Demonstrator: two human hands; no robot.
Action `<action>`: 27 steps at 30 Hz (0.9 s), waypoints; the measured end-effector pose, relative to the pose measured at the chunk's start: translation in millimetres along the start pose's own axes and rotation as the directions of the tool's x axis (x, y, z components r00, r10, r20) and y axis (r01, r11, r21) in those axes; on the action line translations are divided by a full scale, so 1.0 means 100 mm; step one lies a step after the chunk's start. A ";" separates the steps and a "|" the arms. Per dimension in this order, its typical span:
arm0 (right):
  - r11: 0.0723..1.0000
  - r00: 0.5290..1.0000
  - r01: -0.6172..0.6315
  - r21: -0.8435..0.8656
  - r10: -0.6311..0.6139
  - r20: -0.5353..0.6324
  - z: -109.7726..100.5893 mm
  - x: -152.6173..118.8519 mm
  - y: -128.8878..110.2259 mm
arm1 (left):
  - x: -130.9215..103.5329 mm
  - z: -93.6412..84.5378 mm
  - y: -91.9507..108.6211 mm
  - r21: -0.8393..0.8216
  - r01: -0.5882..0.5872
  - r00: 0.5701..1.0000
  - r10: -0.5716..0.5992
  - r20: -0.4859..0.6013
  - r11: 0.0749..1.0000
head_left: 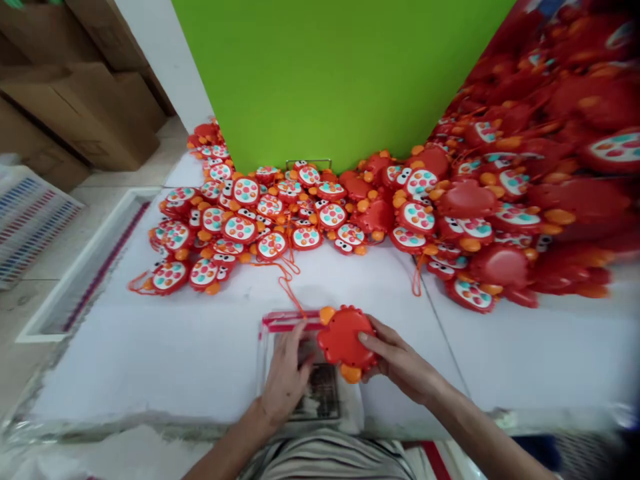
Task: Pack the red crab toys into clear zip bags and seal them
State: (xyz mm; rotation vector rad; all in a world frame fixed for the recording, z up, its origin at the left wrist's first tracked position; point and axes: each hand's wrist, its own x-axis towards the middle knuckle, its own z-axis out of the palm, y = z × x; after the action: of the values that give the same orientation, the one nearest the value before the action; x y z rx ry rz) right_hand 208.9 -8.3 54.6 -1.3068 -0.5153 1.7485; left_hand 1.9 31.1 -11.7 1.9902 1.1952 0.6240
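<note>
My right hand (400,360) grips a red plastic crab-shaped toy (345,339) by its right edge, thumb on top. The toy's plain red back faces up, and orange claw-like parts stick out at two sides. Just left of it is my left hand (287,373), with curled, slightly blurred fingers. An orange cord (287,283) runs from the pile down to the left fingertips, which appear to pinch it; the exact hold is partly hidden. Beneath both hands lies a clear plastic case (267,325) with pink edging and a dark printed panel.
Many similar red toys (240,228) with dotted white faces lie heaped across the back of the white table (165,353), rising high at the right. A green panel (325,80) stands behind them. Cardboard boxes (95,113) and a striped basket (35,220) are at the left.
</note>
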 end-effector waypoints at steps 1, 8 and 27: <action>0.999 0.999 -0.014 -0.034 0.015 0.044 -0.02 -0.04 0.02 | 0.00 -0.01 -0.01 -0.018 -0.022 1.000 0.022 0.003 1.000; 0.987 0.954 -0.137 0.089 0.107 0.282 0.06 -0.16 -0.01 | 0.04 -0.02 0.03 -0.062 -0.260 0.965 0.261 0.004 0.964; 0.377 0.956 0.243 -0.894 -0.251 0.154 0.25 0.10 -0.02 | -0.10 -0.45 0.29 0.259 -0.388 0.891 0.432 -0.139 0.884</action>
State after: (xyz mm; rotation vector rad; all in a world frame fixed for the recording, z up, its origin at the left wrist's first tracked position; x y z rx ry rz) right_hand 185.9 5.5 59.9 -1.8075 -1.7658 1.1413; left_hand -18.6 28.1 38.4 2.4547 0.9863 0.9480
